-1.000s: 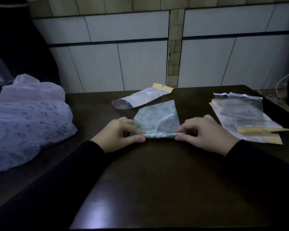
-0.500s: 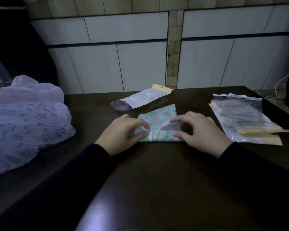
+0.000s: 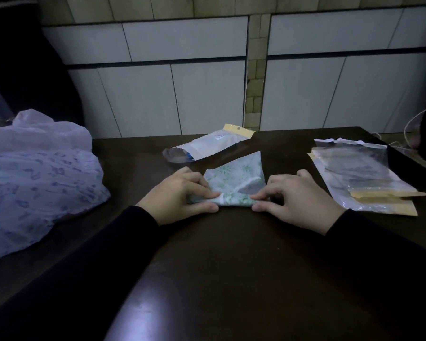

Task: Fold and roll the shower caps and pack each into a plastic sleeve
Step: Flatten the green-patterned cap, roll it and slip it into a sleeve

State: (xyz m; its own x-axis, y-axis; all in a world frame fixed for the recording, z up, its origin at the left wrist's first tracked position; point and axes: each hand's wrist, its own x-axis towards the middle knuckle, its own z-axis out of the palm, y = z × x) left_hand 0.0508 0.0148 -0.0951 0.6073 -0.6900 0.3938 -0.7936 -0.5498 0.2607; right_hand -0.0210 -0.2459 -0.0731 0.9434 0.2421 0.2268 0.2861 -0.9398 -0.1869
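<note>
Bag: bulging translucent plastic bag (image 3: 32, 178) at the counter's left end, crinkled, blue-printed caps showing through; well apart from the hands
Left hand: left hand (image 3: 180, 195) with fingers (image 3: 202, 193) curled, pinching the left end of the roll
Shower cap: shower cap (image 3: 234, 185), thin, floppy, green-printed film; near edge wound into a small roll, unrolled part a tapering flap pointing away; lies mid-counter between the hands
Right hand: right hand (image 3: 298, 195) with fingers (image 3: 261, 196) curled, pinching the roll's right end
Filled sleeve: white packed sleeve (image 3: 207, 146) with tan header, just beyond the cap
Empty sleeves: flat glossy stack of clear sleeves (image 3: 362, 175) at right
Counter: dark, polished counter (image 3: 231, 267)
Risk: slick film likely to spring open if either pinch eases; uneven rolling could skew the roll into a cone too fat for a sleeve
</note>
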